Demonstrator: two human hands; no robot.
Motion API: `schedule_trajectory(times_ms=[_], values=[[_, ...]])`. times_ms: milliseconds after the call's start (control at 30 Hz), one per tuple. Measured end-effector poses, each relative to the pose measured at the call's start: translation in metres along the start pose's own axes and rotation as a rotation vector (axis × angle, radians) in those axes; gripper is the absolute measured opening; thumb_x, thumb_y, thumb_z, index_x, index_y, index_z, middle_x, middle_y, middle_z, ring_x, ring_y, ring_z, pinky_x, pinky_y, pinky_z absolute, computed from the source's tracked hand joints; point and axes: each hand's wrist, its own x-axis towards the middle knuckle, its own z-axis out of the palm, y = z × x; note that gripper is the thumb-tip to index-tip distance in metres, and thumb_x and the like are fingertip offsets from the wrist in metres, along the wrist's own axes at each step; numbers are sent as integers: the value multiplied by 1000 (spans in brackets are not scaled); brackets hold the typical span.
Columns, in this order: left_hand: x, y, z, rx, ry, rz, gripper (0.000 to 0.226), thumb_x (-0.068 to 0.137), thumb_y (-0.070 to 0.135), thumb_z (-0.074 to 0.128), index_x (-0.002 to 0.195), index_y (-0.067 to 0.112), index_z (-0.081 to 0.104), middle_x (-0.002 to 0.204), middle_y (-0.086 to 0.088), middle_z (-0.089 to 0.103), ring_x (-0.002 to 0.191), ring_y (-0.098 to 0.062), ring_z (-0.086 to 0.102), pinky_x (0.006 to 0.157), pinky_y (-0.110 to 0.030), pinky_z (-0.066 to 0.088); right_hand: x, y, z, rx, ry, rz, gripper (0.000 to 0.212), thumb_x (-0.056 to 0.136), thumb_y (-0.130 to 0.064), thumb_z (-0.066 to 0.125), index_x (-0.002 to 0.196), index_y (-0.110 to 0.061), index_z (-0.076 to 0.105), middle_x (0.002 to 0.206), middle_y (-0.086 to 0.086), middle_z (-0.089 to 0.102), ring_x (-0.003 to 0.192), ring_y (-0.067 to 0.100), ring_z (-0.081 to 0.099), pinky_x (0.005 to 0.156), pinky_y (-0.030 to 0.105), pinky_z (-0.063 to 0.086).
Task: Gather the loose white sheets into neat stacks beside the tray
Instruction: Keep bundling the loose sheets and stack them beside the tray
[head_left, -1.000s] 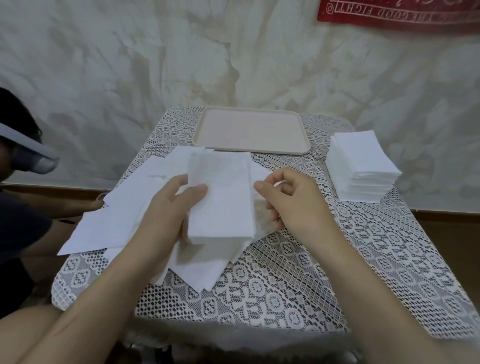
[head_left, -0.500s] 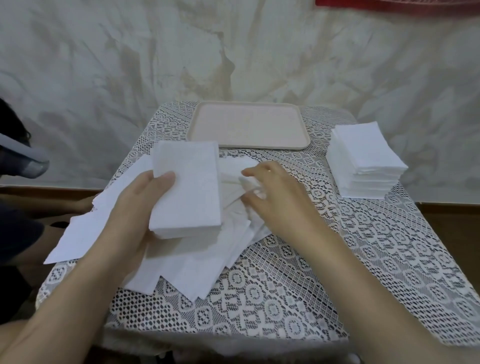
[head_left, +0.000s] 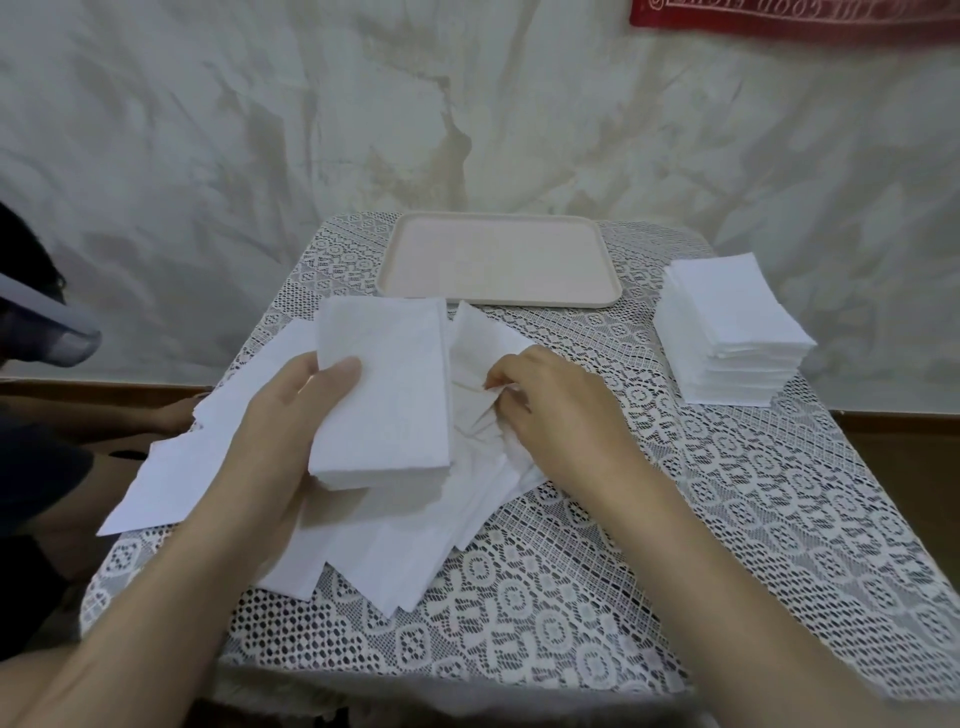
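Left hand (head_left: 280, 431): grips a squared bundle (head_left: 387, 395) of white sheets, thumb pressed on the top face, fingers out of sight beneath. The bundle is held above the loose sheets (head_left: 395, 551), just in front of the tray (head_left: 498, 260).

Right hand (head_left: 561, 415): fingers curled down onto a creased sheet (head_left: 475, 358) at the right edge of the loose sheets. It appears to pinch that sheet between thumb and fingertips. The tips are partly hidden by the hand, so the pinch is not fully confirmed.

Loose sheets: fanned and overlapping on the lace cloth (head_left: 727, 519), left of centre, some overhanging the table's left edge.

Stack (head_left: 727, 322): finished, tall, edges roughly aligned, at the right side of the table, near the tray's right end but apart from it.

Tray: beige, at the far middle of the table.

Surroundings: a second person (head_left: 31, 467) in dark clothing sits at the left edge of the view. A red banner (head_left: 795, 15) hangs on the mottled wall (head_left: 260, 130), top right.
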Motion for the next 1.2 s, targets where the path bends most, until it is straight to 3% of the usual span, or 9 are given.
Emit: schedule_trajectory(times_ms=[67, 200, 367, 533, 767, 900, 1000, 1133, 1200], values=[[0, 1, 0, 4, -1, -2, 18, 94, 42, 66, 102, 29, 75, 96, -3, 76, 83, -19, 71, 67, -34, 54, -4, 2, -3, -26, -1, -1, 23, 102, -26, 51, 118, -29, 67, 115, -7, 62, 93, 24, 66, 78, 42, 53], [-1, 2, 2, 7, 15, -15, 16, 99, 40, 64, 90, 33, 75, 86, 2, 74, 74, -15, 70, 57, -31, 54, -19, 10, -14, -106, -8, 32, 22, 103, -30, 47, 117, -28, 65, 109, -7, 58, 85, 25, 64, 74, 39, 53], [-1, 2, 8, -7, 16, 1, 13, 101, 37, 62, 103, 26, 70, 86, 4, 76, 74, -13, 73, 55, -28, 55, -48, 16, -25, -182, -39, 71, 24, 104, -34, 44, 116, -28, 64, 102, -8, 58, 83, 20, 62, 71, 36, 50], [-3, 0, 17, 2, 22, 3, 17, 101, 37, 62, 112, 26, 68, 90, 5, 77, 78, -12, 74, 59, -30, 55, -58, 20, -31, -57, -56, 87, 39, 102, -56, 46, 112, -30, 72, 105, -11, 65, 87, 14, 64, 79, 39, 55], [-7, -1, 18, -3, 34, 0, 22, 100, 38, 62, 117, 25, 69, 96, 3, 78, 83, -14, 75, 61, -31, 60, -46, 41, -30, 105, 15, 201, 15, 100, -31, 61, 103, -28, 75, 90, -14, 72, 83, 10, 67, 82, 37, 57], [-9, -1, 17, 7, 13, 7, 30, 92, 43, 65, 116, 26, 72, 106, -2, 79, 91, -20, 76, 81, -42, 57, -34, 50, -33, 137, -30, 275, 17, 93, -38, 69, 109, -31, 70, 84, -18, 64, 84, 9, 65, 77, 30, 51], [-8, -2, 16, 10, 9, 2, 36, 83, 46, 68, 113, 27, 74, 107, -5, 79, 91, -22, 75, 84, -45, 55, -25, 52, -33, 155, -36, 300, 25, 92, -40, 70, 114, -28, 68, 89, -16, 62, 89, 13, 64, 78, 30, 48], [-6, -3, 14, 12, -3, 4, 29, 90, 42, 65, 114, 26, 73, 105, -4, 79, 89, -21, 76, 79, -41, 55, -16, 54, -29, 151, -57, 328, 35, 91, -44, 69, 121, -25, 67, 117, -4, 63, 103, 19, 62, 83, 33, 46], [-6, -2, 14, 14, -10, 3, 36, 86, 44, 67, 115, 25, 72, 106, -6, 78, 90, -22, 75, 79, -42, 55, -14, 55, -30, 197, -83, 355, 36, 91, -43, 70, 121, -25, 65, 114, -6, 61, 104, 18, 60, 83, 32, 46]])
